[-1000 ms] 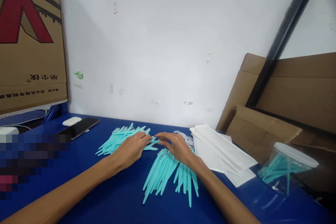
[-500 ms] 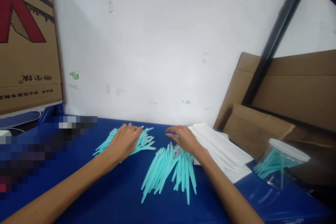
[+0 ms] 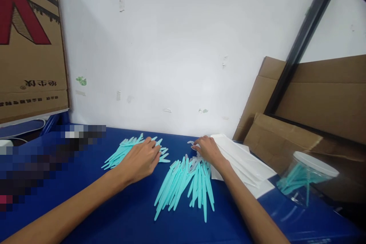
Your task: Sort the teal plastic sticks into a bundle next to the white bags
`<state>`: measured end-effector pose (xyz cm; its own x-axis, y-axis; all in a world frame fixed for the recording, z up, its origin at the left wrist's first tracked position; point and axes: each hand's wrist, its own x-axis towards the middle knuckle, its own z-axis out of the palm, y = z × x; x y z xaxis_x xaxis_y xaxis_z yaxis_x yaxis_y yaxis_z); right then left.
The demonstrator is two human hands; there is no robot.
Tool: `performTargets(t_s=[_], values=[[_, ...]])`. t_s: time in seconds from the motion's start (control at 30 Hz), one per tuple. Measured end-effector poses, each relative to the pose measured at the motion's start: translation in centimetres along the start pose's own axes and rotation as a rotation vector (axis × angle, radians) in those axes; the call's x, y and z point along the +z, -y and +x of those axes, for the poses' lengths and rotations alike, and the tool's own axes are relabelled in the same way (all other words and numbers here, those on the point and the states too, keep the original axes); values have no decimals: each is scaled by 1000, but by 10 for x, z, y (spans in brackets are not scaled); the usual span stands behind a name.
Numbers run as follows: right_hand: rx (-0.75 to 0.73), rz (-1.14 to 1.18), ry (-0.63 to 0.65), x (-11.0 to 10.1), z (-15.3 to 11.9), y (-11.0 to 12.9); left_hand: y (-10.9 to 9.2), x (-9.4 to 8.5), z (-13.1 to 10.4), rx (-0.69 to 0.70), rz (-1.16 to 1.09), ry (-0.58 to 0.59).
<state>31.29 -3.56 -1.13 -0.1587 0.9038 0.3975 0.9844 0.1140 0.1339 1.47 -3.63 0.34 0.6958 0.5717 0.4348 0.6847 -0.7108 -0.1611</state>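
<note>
My left hand (image 3: 143, 158) rests over the right part of a pile of turquoise sticks (image 3: 121, 153) on the blue table; its fingers are curled, and what they hold is hidden. To the right, my right hand (image 3: 209, 151) has its fingers pinched on a small translucent grey piece, at the top of a second fan of turquoise sticks (image 3: 175, 185). These sticks have pale grey upper ends and their tapered tips point toward me.
White paper sheets (image 3: 243, 164) lie just right of my right hand. A clear jar with a white lid (image 3: 305, 177) holds more turquoise sticks. Cardboard (image 3: 323, 99) leans at the right, and a printed carton (image 3: 28, 61) stands at the left before the white wall.
My left hand has shifted slightly right and nearer to me over its pile. My right hand has moved a little right, and its fingers have closed on the small grey piece.
</note>
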Motion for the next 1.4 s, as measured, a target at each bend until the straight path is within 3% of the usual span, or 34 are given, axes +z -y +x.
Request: performTargets(t_s=[0.2, 0.4, 0.73, 1.1, 1.4], values=[[-14, 7, 28, 8, 3, 4, -26, 1, -13, 154, -180, 181], [-52, -6, 30, 10, 6, 11, -27, 1, -14, 94, -163, 274], [-85, 156, -80, -8, -1, 26, -20, 3, -14, 49, -128, 233], [-213, 393, 12, -8, -3, 38, -20, 4, -15, 53, -141, 256], [-252, 400, -32, -11, -2, 38, -20, -1, -14, 105, -159, 245]])
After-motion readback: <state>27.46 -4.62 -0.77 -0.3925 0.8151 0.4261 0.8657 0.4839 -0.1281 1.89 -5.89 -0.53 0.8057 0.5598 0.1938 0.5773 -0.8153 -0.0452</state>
